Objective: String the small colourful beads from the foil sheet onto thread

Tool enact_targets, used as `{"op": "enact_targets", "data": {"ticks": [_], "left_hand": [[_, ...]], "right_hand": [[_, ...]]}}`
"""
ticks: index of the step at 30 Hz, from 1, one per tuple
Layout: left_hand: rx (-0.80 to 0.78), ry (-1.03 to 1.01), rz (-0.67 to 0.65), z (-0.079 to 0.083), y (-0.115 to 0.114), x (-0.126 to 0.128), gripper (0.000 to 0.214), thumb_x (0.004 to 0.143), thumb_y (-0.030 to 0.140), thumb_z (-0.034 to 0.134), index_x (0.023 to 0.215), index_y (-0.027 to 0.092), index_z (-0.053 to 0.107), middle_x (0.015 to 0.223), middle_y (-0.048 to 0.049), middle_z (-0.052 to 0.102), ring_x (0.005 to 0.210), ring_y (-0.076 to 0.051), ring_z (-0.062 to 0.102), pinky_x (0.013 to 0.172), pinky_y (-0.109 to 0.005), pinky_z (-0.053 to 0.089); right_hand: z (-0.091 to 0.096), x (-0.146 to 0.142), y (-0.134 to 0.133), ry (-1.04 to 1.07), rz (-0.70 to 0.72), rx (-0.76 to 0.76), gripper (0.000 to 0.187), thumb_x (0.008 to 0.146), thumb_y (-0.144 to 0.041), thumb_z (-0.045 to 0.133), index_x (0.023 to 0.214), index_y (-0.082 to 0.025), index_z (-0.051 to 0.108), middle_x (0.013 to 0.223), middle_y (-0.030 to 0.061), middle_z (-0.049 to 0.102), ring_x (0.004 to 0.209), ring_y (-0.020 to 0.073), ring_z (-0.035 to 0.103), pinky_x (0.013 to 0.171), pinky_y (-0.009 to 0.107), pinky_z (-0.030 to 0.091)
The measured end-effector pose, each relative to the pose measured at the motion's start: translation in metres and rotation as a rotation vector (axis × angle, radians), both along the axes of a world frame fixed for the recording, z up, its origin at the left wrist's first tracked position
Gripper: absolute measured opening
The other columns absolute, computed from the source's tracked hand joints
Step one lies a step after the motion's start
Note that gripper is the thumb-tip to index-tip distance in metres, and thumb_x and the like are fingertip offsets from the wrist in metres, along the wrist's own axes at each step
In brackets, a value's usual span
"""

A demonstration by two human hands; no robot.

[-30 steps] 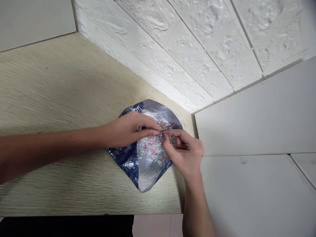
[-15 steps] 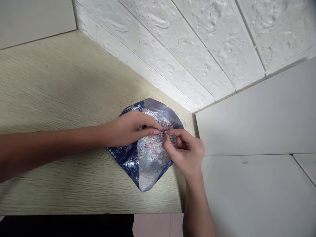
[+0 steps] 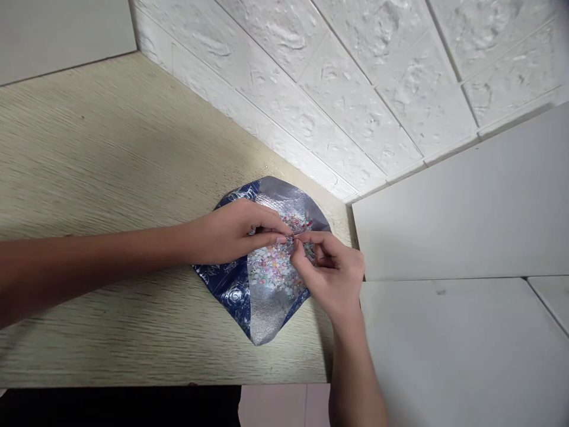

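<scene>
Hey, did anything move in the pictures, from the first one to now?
Hardly anything! The left hand and right hand stay together above the colourful beads, and nothing was picked up or let go that I can see. The foil-lined blue pouch stays open on the wood-grain table top.

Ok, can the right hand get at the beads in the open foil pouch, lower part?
Probably yes. The right hand is already over the small pastel beads, fingertips among them. The left hand lies across the upper part of the foil pouch, leaving the lower beads uncovered, and nothing else appears in the way.
</scene>
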State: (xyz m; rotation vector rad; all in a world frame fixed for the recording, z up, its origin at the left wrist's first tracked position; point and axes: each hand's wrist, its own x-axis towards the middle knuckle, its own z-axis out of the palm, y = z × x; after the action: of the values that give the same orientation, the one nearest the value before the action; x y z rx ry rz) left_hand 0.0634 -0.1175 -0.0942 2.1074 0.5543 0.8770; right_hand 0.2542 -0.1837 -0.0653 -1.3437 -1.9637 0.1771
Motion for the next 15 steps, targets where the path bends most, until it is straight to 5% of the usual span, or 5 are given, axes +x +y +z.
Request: {"op": "enact_targets", "data": {"ticks": [15], "left_hand": [[0.030,-0.001,-0.022,0.0007,0.0002,-0.0004,0.019,0.091,0.022,0.052,0.096,0.020,0.070,0.087,-0.0003,0.071,0.079,-0.011,0.062,0.071,-0.019,0.043]], "right_hand": [[0.0008,-0.0012,-0.0003,-0.100,0.035,-0.034,0.010,0.087,-0.024,0.061,0.086,-0.016,0.068,0.051,-0.0093,0.032,0.044,0.0037,0.033,0.045,0.019,0.030]]}}
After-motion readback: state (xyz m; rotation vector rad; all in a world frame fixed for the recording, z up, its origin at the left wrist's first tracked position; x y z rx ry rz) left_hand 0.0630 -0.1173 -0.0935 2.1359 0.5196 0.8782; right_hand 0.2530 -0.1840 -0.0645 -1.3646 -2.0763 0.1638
